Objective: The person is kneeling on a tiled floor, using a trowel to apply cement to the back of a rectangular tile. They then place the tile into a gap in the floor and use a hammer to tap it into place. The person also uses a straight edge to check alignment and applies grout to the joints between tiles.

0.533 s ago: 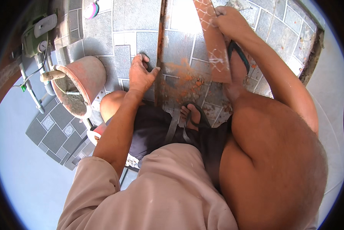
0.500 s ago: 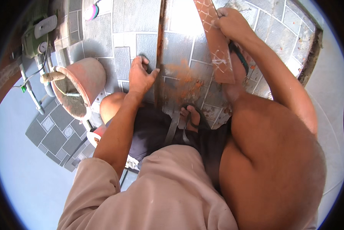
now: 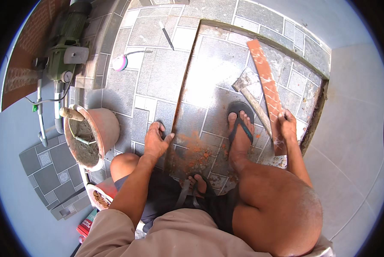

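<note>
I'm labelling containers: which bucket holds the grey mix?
The larger bucket, left of the left hand, wooden handle at its rim; the smaller bucket, by the sleeve, holds brownish bits.

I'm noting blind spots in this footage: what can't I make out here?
- Head view: the fingers of the right hand beneath the brown strip; hand and strip hide them.
- Head view: the brown strip's underside; it faces away.
- Head view: the reading on the gauge; too small.
- Head view: the far side of the small bucket; the left forearm blocks it.
</note>
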### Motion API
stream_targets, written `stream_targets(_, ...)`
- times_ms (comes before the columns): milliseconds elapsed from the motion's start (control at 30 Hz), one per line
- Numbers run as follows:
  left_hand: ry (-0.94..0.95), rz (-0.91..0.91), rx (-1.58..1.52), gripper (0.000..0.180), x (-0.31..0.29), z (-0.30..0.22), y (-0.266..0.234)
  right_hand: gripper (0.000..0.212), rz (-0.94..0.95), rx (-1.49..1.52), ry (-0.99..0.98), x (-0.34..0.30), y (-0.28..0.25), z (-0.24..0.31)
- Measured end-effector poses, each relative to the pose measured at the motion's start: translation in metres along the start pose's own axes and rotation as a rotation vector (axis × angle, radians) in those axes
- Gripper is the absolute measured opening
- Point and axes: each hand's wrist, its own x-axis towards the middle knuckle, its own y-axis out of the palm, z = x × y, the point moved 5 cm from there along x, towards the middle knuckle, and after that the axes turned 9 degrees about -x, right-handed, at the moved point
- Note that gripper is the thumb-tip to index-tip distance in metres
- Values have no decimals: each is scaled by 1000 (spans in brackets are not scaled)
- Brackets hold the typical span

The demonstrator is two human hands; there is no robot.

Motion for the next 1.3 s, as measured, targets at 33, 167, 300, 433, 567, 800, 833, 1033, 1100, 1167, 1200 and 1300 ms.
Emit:
stream_targets(33, -27, 22, -51, 34, 6, -3, 0, 16, 0, 28, 45, 8, -8, -28)
stream_targets(167, 538, -349, 218, 23, 41, -28, -22, 33, -190, -144, -25, 11, -39, -62)
stream_targets(300, 537, -610, 387, 42, 109, -26, -63, 34, -439, -551, -135, 1, -40, -24)
stream_targets(433, 359, -652, 333, 53, 172, 0, -77, 37, -549, -812, -283, -19, -23, 21)
stream_targets(567, 242, -763, 462, 56, 181, 14, -65, 44, 55, -790, -283, -31, 44, 51)
stream_targets(800, 140, -792, 379, 55, 190, -7, -49, 67, 151, -1197, -277, -9, 44, 61)
stream_targets(833, 137, -800, 352, 55, 190, -8, -52, 70, 161, -1190, -216, -11, 30, 77)
stream_targets(1033, 56, -828, 302, 56, 188, -2, -64, 59, 446, -1535, -457, -34, 31, 219)
stream_targets(1100, 31, -838, 289, 57, 190, -1, -66, 57, 614, -1707, -429, -12, 49, 222)
stream_targets(1167, 34, -856, 299, 56, 186, 2, -69, 55, 707, -1703, -434, 9, 66, 216)
stream_targets(1200, 56, -871, 304, 56, 184, -1, -75, 53, 707, -1691, -394, 12, 74, 213)
stream_targets(1300, 109, -825, 265, 61, 195, -10, -53, 48, 707, -1727, -318, 15, 72, 205)
